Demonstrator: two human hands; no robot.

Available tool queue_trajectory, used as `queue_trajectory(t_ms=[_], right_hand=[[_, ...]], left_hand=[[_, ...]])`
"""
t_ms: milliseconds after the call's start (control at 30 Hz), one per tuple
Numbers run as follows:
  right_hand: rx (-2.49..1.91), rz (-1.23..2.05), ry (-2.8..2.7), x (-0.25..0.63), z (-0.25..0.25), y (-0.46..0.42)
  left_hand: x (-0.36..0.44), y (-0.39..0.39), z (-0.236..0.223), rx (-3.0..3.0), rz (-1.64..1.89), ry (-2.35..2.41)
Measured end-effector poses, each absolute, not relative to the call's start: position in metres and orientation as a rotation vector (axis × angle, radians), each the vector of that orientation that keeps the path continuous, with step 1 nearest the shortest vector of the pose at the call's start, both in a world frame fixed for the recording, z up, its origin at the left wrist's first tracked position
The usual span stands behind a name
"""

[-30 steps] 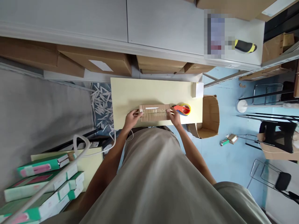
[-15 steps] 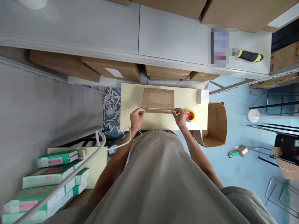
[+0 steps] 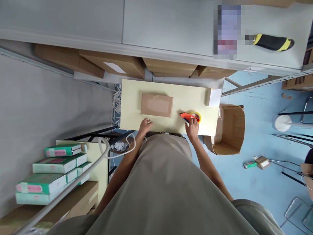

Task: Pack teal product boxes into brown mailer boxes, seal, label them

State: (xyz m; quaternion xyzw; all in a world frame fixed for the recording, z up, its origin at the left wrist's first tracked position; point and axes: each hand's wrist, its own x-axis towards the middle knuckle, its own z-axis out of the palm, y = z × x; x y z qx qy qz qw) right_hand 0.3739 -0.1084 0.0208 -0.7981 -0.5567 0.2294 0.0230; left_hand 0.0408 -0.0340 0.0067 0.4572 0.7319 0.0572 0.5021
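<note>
A closed brown cardboard box (image 3: 156, 105) lies flat on the pale yellow table (image 3: 132, 120). Just in front of its near left corner is my left hand (image 3: 146, 125), empty, fingers loosely bent and apart, not touching the box. To the right of the box lies a red tape dispenser (image 3: 186, 116) with a roll of yellow-edged tape. My right hand (image 3: 192, 129) has its fingers on the dispenser beside the roll, closing on it; the palm hides part of the grip.
A small white box (image 3: 213, 98) stands at the table's right end. An open carton (image 3: 232, 130) sits beyond that edge. The grey shelf (image 3: 168, 29) above holds a black-and-yellow handled tool (image 3: 274, 42). Green-and-white boxes (image 3: 52, 166) are stacked left, near a white tube (image 3: 80, 178).
Both hands have let go of the cardboard box's near edge. My left hand has drawn back toward me; my right has moved onto the tape dispenser. The box now lies flat.
</note>
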Motion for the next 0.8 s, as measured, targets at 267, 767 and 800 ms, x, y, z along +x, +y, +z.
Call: queue_trajectory(t_ms=[267, 767, 800], right_hand=[[-2.454, 0.83, -1.927, 0.395, -0.005, -0.102], [-1.492, 1.674, -0.667, 0.373, 0.053, -0.139], [-1.489, 1.667, -0.655, 0.367, 0.058, -0.146]], left_hand=[[0.111, -0.083, 0.023, 1.026, 0.163, 1.672], [0.192, -0.116, 0.075, 1.276, 0.454, 1.345], [0.193, -0.121, 0.076, 1.302, 0.459, 1.358]])
